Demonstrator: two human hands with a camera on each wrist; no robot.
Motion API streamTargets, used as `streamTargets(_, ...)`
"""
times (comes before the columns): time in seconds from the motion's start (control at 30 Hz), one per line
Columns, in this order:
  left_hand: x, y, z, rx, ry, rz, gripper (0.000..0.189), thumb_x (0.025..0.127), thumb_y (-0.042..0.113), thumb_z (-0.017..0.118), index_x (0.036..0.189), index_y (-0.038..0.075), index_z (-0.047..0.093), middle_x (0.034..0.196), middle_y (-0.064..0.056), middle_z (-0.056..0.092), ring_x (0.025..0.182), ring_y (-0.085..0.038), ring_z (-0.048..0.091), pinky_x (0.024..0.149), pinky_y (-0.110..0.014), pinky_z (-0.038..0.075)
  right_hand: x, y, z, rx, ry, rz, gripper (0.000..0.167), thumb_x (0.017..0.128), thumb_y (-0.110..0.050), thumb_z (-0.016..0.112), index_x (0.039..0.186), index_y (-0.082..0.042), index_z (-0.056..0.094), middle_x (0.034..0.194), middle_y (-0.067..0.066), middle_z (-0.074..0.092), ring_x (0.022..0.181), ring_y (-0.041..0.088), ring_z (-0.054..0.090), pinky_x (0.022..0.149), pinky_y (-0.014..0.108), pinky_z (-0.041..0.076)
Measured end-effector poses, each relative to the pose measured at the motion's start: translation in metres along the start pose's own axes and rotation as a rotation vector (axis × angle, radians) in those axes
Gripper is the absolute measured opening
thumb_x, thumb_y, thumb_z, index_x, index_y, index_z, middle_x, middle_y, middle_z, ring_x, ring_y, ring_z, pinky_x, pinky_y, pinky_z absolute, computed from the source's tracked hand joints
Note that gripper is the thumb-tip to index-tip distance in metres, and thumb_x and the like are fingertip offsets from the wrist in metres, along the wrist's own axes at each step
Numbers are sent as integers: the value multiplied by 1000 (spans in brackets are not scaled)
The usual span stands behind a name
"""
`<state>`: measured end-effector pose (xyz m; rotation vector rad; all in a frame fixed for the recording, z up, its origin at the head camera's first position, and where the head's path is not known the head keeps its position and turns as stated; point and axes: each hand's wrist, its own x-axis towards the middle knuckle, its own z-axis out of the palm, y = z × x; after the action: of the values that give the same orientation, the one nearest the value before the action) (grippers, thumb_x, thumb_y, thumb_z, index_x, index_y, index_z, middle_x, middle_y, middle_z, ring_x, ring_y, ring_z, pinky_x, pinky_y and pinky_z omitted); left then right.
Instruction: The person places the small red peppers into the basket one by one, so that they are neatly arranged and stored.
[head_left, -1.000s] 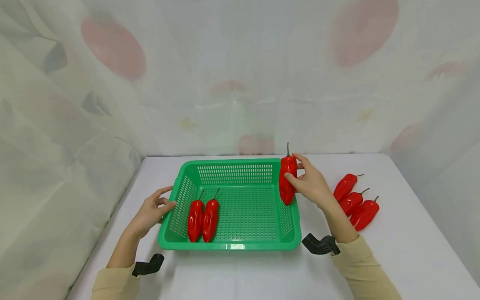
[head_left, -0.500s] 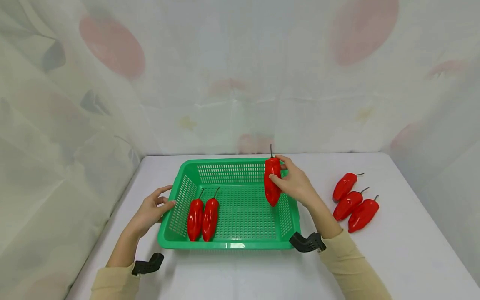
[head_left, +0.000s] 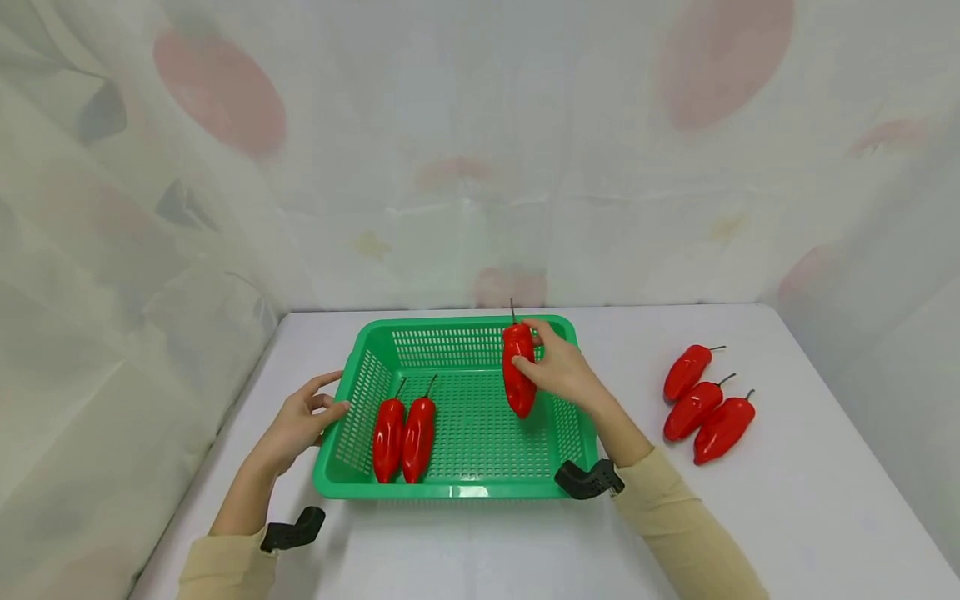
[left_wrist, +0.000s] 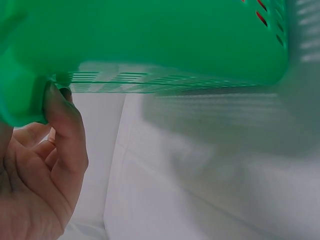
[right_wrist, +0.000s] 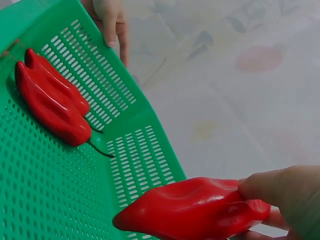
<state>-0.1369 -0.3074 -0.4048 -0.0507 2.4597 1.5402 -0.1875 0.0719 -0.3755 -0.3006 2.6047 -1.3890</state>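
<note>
My right hand pinches a red pepper between thumb and fingers. The pepper hangs over the right part of the green basket, stem up and tip down. In the right wrist view, the held pepper lies across the bottom, before the basket's perforated wall. My left hand grips the basket's left rim, thumb on top; in the left wrist view its curled fingers hook the rim from beneath. Inside the basket, on the left, another red pepper lies beside a second one, both stems pointing away.
To the basket's right, three more red peppers lie close together on the white table. A pale patterned cloth hangs behind the table and down both sides.
My right hand has carried the pepper leftward from the basket's right rim to over its inside, and slightly lower. My left hand has kept its grip on the rim.
</note>
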Motion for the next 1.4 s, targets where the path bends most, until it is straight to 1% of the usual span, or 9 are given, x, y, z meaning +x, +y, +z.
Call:
streamTargets(0.1, 3, -6, -1, 5, 3, 4, 62, 93, 17, 56, 145, 12, 23, 96, -23, 53, 73, -27, 66, 62, -41, 57, 2, -3, 5, 24, -26, 5, 63, 87, -21, 61, 142, -14, 29, 123, 17, 49, 85, 25, 63, 57, 30, 56)
streamTargets(0.2, 4, -10, -1, 12, 6, 7, 62, 93, 18, 56, 145, 13, 22, 97, -23, 53, 73, -27, 66, 61, -41, 57, 5, -7, 10, 16, -40, 17, 63, 87, -22, 61, 141, -16, 29, 122, 16, 50, 84, 24, 63, 55, 29, 56)
streamTargets(0.3, 5, -11, -1, 10, 7, 7, 62, 93, 18, 56, 145, 12, 23, 97, -24, 53, 72, -27, 66, 61, -41, 57, 8, -10, 15, 17, -60, 23, 64, 87, -21, 61, 142, -16, 29, 120, 15, 51, 84, 25, 63, 54, 27, 55)
streamTargets(0.57, 4, -9, -1, 3, 4, 15, 62, 93, 18, 56, 145, 12, 23, 95, -22, 53, 71, -26, 66, 61, -41, 57, 18, -14, 30, 109, -155, 6, 64, 88, -16, 61, 143, -13, 28, 118, 16, 51, 84, 23, 62, 54, 30, 55)
streamTargets(0.73, 4, -9, -1, 13, 4, 17, 62, 92, 19, 56, 145, 12, 23, 93, -21, 52, 71, -26, 66, 61, -41, 57, 23, -14, 39, 161, -232, 32, 64, 88, -15, 60, 143, -13, 26, 117, 16, 50, 79, 22, 63, 56, 34, 56)
streamTargets(0.93, 3, -8, -1, 13, 4, 15, 62, 92, 20, 56, 145, 12, 23, 93, -20, 51, 71, -26, 66, 61, -41, 57, 31, -11, 48, 219, -285, 57, 61, 88, -14, 59, 140, -12, 28, 114, 17, 51, 85, 24, 62, 64, 44, 56)
streamTargets(1.03, 3, -9, -1, 11, 2, 20, 62, 92, 19, 56, 145, 12, 23, 93, -21, 52, 71, -26, 65, 62, -41, 57, 34, -11, 51, 256, -316, 66, 60, 88, -12, 59, 140, -10, 28, 113, 18, 52, 85, 25, 62, 68, 48, 55)
streamTargets(1.17, 4, -11, -1, 11, 3, 19, 62, 92, 21, 57, 144, 13, 24, 93, -21, 52, 71, -25, 65, 62, -41, 57, 36, -12, 55, 284, -356, 76, 59, 88, -11, 59, 138, -7, 28, 112, 20, 53, 83, 26, 64, 70, 49, 55)
streamTargets(1.4, 4, -10, -1, 21, 8, 14, 62, 92, 22, 57, 144, 13, 24, 94, -21, 52, 71, -25, 65, 62, -41, 57, 45, -7, 69, 313, -395, 126, 60, 89, -11, 59, 139, -7, 26, 117, 21, 53, 91, 28, 62, 72, 51, 54)
